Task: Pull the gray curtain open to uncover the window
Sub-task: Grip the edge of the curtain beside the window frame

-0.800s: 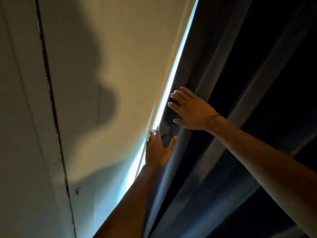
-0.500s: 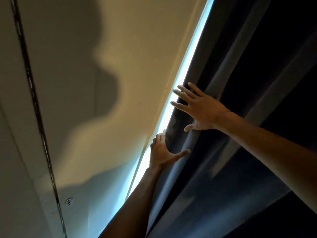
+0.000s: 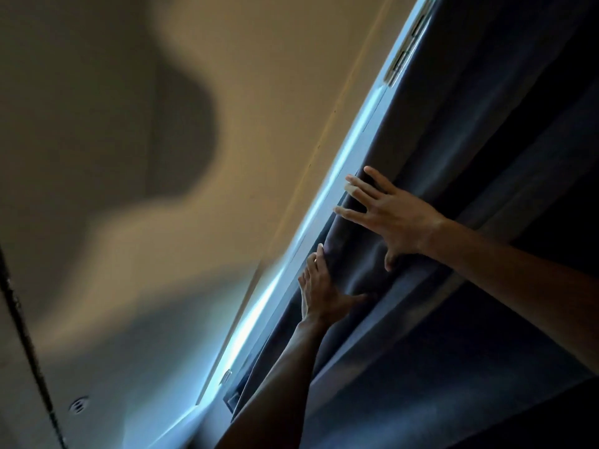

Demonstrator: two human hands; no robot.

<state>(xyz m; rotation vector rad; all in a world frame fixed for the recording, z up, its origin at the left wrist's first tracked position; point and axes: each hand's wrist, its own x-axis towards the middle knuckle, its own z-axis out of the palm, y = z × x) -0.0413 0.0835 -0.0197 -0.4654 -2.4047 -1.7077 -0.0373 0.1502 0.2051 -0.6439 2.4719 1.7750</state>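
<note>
The gray curtain (image 3: 453, 196) hangs in dark folds over the right half of the head view. A narrow strip of bright window (image 3: 291, 260) shows along its left edge. My left hand (image 3: 321, 293) is at that edge, fingers tucked behind the fabric and thumb out on the front, gripping it. Higher up, my right hand (image 3: 389, 215) lies flat on the curtain with spread fingers, fingertips reaching the edge.
A beige wall (image 3: 227, 124) with my shadow on it fills the left. A dark vertical seam (image 3: 26, 351) runs down the far left, with a small round fitting (image 3: 78, 405) beside it. The window frame's lower corner (image 3: 227, 393) shows below my left forearm.
The curtain edge has shifted right and the bright strip of window has widened. Both hands moved right with the fabric, and the view tilted up.
</note>
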